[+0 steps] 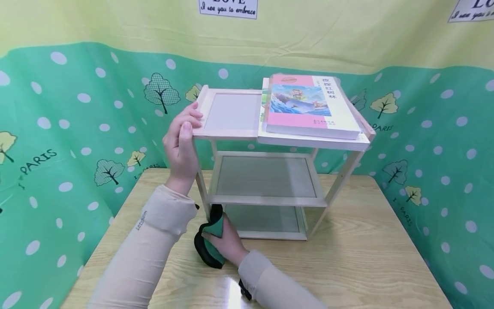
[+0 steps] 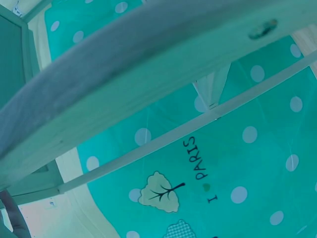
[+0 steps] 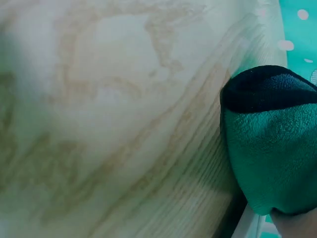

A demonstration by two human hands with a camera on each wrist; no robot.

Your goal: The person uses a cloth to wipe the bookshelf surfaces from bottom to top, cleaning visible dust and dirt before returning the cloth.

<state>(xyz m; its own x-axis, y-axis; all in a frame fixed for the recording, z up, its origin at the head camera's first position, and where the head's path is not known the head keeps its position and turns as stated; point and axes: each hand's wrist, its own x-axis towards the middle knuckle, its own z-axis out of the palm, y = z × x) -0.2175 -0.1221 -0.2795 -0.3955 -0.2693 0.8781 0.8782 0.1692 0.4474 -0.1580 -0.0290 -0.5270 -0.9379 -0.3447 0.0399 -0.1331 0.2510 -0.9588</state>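
Observation:
A pale three-tier shelf rack [image 1: 268, 200] stands on the wooden table. My left hand [image 1: 182, 146] grips the left end of its top tier [image 1: 235, 112], thumb on the near side and fingers over the edge. Low by the rack's left front leg, my right hand [image 1: 230, 243] holds a green cloth [image 1: 217, 228] with black edging. The cloth touches or nearly touches that leg; the contact is hidden. In the right wrist view the folded cloth [image 3: 272, 148] bulges out above the hand. A rack leg [image 2: 148, 64] crosses the left wrist view close up.
Stacked books [image 1: 301, 101] lie on the right part of the top tier, reaching its front edge. Below are a middle tier [image 1: 266, 176] and a bottom tier [image 1: 266, 219]. The wooden table [image 1: 370, 257] spreads around the rack. A green and yellow patterned curtain [image 1: 77, 128] surrounds it.

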